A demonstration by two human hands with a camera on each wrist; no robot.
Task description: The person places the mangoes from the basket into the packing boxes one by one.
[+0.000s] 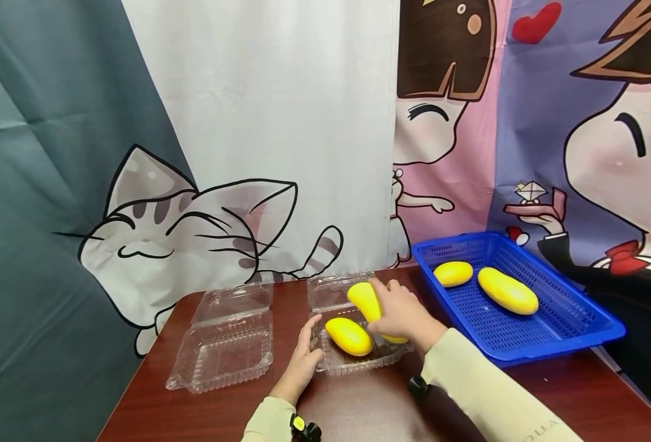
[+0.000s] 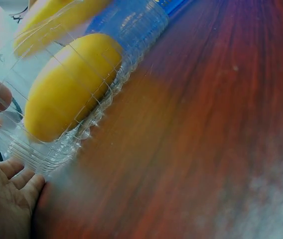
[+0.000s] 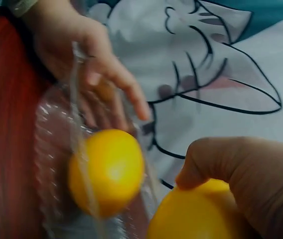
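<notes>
My right hand [image 1: 405, 312] grips a yellow mango [image 1: 365, 299] above an open clear plastic clamshell container [image 1: 353, 368]. In the right wrist view, the thumb presses on the held mango [image 3: 196, 214]. Another mango [image 1: 349, 336] lies in the container's left part. Below the right hand, one more mango [image 1: 396, 339] is mostly hidden. My left hand [image 1: 301, 359] rests against the container's left side, its fingers fairly straight. The left wrist view has the left hand [image 2: 7, 196] close to the container wall, with a mango [image 2: 74, 87] behind the clear plastic.
A second open clear clamshell container [image 1: 223, 353] stands to the left on the brown table [image 1: 358, 408]. On the right is a blue plastic basket [image 1: 557, 350] with two mangoes [image 1: 507, 291] inside. A printed cloth [image 1: 303, 123] hangs behind the table.
</notes>
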